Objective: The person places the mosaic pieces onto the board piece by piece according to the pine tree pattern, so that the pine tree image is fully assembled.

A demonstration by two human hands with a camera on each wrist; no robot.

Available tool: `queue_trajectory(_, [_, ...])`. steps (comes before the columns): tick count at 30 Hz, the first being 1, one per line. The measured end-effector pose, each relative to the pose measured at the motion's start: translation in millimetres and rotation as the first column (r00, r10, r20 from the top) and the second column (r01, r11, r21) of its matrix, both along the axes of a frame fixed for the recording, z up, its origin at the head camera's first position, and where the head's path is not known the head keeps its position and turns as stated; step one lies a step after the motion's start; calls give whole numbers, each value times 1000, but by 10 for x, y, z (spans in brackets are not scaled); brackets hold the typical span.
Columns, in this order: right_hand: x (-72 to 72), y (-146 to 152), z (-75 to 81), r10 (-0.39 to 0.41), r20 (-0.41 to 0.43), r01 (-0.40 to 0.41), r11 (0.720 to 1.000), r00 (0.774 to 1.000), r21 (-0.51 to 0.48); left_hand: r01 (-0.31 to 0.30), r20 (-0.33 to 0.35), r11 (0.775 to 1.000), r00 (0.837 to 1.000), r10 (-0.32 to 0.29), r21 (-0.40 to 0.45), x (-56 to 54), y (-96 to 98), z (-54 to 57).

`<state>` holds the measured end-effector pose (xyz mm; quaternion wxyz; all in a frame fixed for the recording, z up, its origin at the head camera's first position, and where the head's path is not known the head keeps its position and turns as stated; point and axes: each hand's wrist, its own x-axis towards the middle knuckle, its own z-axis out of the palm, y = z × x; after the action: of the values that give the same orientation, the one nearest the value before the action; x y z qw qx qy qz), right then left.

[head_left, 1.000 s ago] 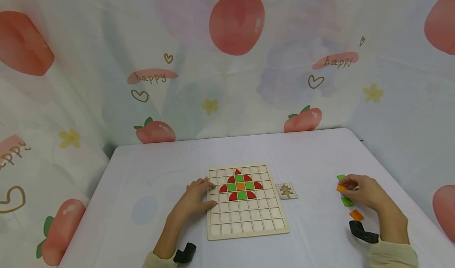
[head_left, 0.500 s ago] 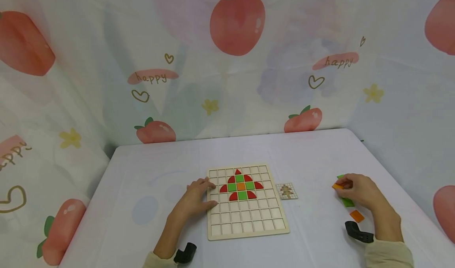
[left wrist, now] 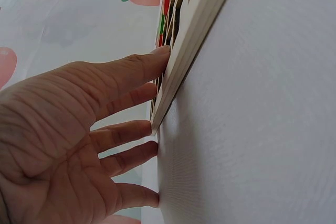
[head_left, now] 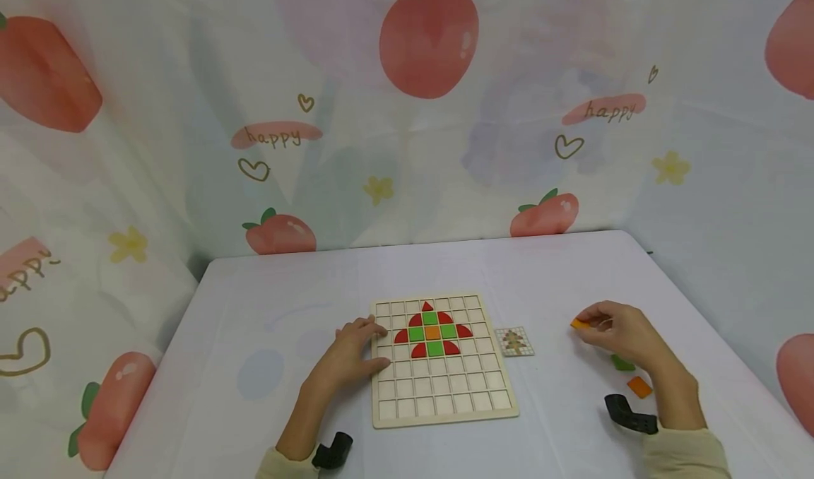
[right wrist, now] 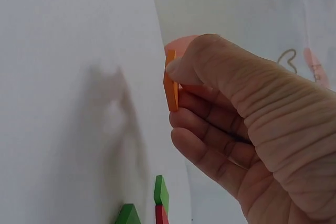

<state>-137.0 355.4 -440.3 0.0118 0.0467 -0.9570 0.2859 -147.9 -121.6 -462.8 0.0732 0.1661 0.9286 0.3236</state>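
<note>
Pinching a flat orange tile [right wrist: 170, 88], the right hand [head_left: 620, 330] holds it above the white tabletop [head_left: 553, 401], well right of the pale wooden grid board [head_left: 422, 407] that the left hand [head_left: 346, 352] touches with extended fingers. Likely a carrying step; next calls for alignment over a bare cell [head_left: 440, 386].

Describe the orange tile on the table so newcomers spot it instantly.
In the head view, go right from the gridded board to the person's right hand. Beside that forearm, just above the black wrist mount, lies the orange tile. Unlike the green tile beside it, it is orange; unlike the held piece and the board's orange square, it lies on the table.
</note>
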Motion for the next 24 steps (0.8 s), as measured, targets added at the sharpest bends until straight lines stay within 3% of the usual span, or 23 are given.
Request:
queue_trajectory(14, [-25, -477, 155, 153, -134, -153, 988, 979, 10, 3, 2, 1000, 1000, -3, 11, -18, -7, -36])
queue_trajectory(24, [-28, -817, 176, 258, -154, -253, 966, 954, 47, 6, 4, 1000, 1000, -6, 15, -15, -12, -15])
